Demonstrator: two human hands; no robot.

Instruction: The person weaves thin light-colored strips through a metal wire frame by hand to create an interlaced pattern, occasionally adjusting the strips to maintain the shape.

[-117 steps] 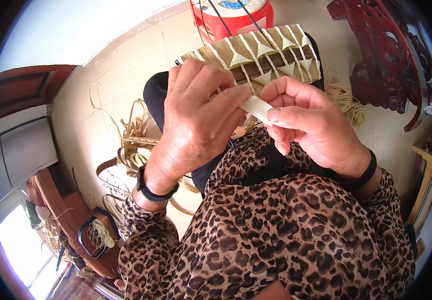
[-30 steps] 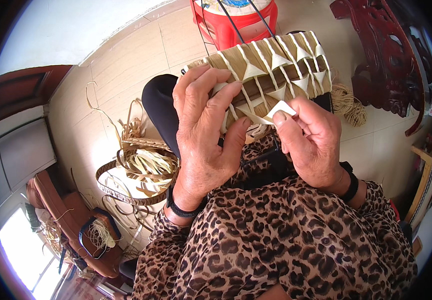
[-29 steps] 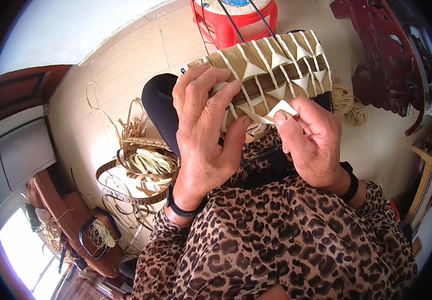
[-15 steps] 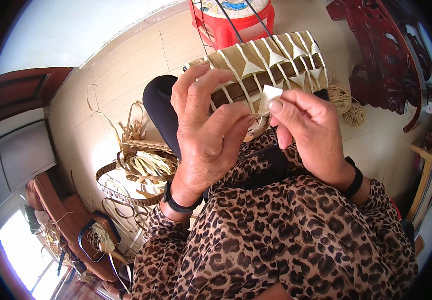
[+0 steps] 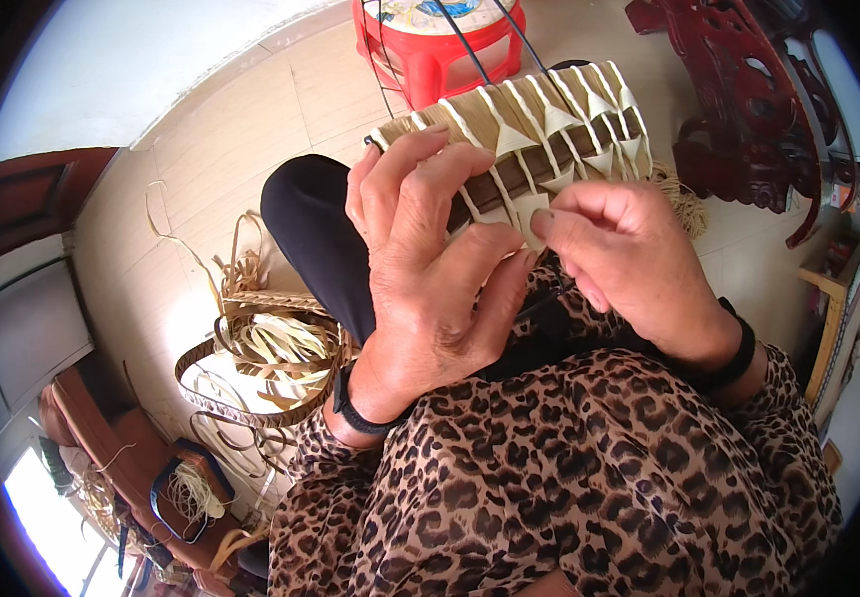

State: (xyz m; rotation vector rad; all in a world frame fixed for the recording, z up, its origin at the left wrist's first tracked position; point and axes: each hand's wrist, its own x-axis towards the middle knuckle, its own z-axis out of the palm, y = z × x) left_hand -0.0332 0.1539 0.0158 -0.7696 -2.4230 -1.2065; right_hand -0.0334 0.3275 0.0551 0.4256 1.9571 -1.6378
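A tan and brown woven panel (image 5: 535, 129), crossed by white twisted cords with small cream triangular folds, rests in front of me over my lap. At its near edge, a cream flat strip (image 5: 532, 214) stands between my two hands. My left hand (image 5: 430, 269) has thumb and forefinger pinched at the strip's lower end, while its other fingers lie bent over the panel's left part. My right hand (image 5: 639, 264) pinches the strip's right side between thumb and curled fingers. My fingers partly hide the strip and the panel's near edge.
Beyond the panel stands a red stool (image 5: 440, 60), with thin dark rods in front of it. A loop of braided band with pale strips (image 5: 286, 343) lies on the floor at left. Carved dark red furniture (image 5: 719, 109) stands at far right, near a cord bundle (image 5: 684, 199).
The cream strip, held up with its pointed end showing, now sits lower against the panel's near edge. My right hand has shifted slightly right and down; the whole view has shifted a little.
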